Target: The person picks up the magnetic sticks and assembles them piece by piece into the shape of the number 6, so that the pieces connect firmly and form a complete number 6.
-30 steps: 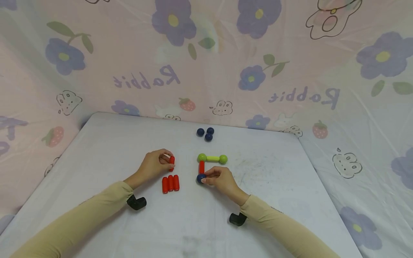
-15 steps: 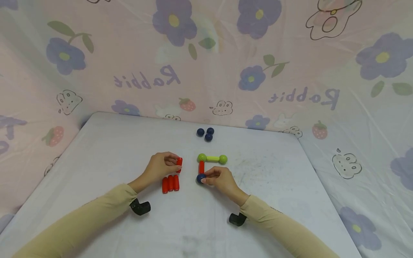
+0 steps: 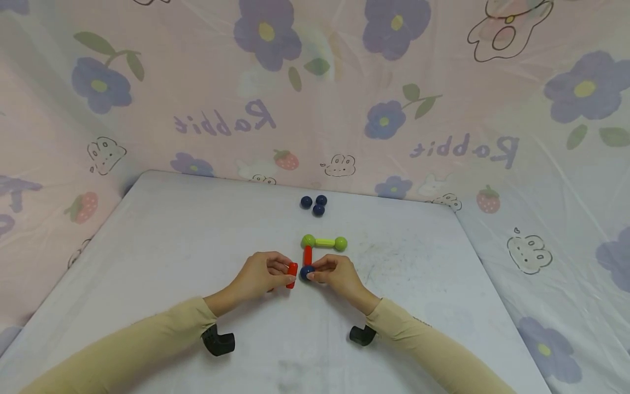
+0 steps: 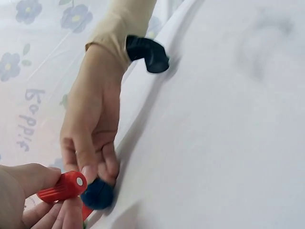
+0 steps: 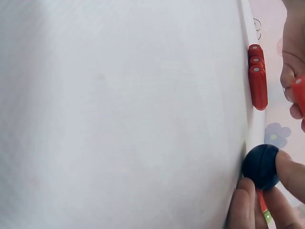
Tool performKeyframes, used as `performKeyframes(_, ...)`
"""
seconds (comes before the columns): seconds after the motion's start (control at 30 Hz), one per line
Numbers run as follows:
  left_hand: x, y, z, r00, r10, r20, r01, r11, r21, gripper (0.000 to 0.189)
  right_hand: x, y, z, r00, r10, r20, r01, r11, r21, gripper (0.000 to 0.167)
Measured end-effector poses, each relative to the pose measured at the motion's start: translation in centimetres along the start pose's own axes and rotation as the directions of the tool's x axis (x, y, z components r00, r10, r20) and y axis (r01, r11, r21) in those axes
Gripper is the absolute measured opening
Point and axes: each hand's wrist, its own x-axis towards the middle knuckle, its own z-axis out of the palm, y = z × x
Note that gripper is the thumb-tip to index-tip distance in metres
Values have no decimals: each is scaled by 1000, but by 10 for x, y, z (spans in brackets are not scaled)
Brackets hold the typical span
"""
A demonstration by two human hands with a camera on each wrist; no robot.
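Note:
My left hand (image 3: 281,273) pinches a short red rod (image 3: 292,274) and holds it just left of a dark blue ball (image 3: 307,272). My right hand (image 3: 317,273) pinches that ball against the white table. A second red rod (image 3: 307,255) runs from the ball up to a green ball (image 3: 308,240), which a yellow-green rod (image 3: 324,242) links to another green ball (image 3: 340,243). In the left wrist view the held red rod (image 4: 62,187) almost touches the blue ball (image 4: 97,194). The right wrist view shows the blue ball (image 5: 261,166) between thumb and finger.
Three loose dark blue balls (image 3: 313,203) lie near the table's far edge. Three red rods (image 5: 256,71) lie side by side, hidden behind my left hand in the head view. A flowered pink sheet (image 3: 147,109) hangs around the table (image 3: 172,230).
My left hand carried the red rod right and toward me, from beside the row of red rods to just beside the blue ball. The right hand stayed on the ball.

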Motion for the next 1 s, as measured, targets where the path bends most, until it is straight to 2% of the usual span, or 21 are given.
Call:
performKeyframes(0.2,-12,-1,20,996,-23,89,27,998,-50,29,0,0,0,1000,-9,6,9,1000,6,27)
performKeyframes(0.33,-19,-1,32,990,-37,133,41,999,-26,29,0,-1,0,1000,-8,-4,8,1000,-13,26)
performKeyframes(0.43,-21,0,38,990,-37,138,37,999,-2,29,-1,-2,0,1000,-1,-7,1,1000,-26,26)
performKeyframes(0.7,-15,-3,45,985,-59,165,72,995,-73,28,-1,-1,0,1000,-6,-4,6,1000,-8,27)
performKeyframes(0.8,-13,-5,45,983,-50,177,67,994,-88,28,0,0,0,1000,-19,-5,19,1000,-2,26)
performKeyframes(1.0,-6,-6,41,982,-73,172,94,989,-118,29,-1,0,-1,1000,-24,4,24,1000,-2,26)
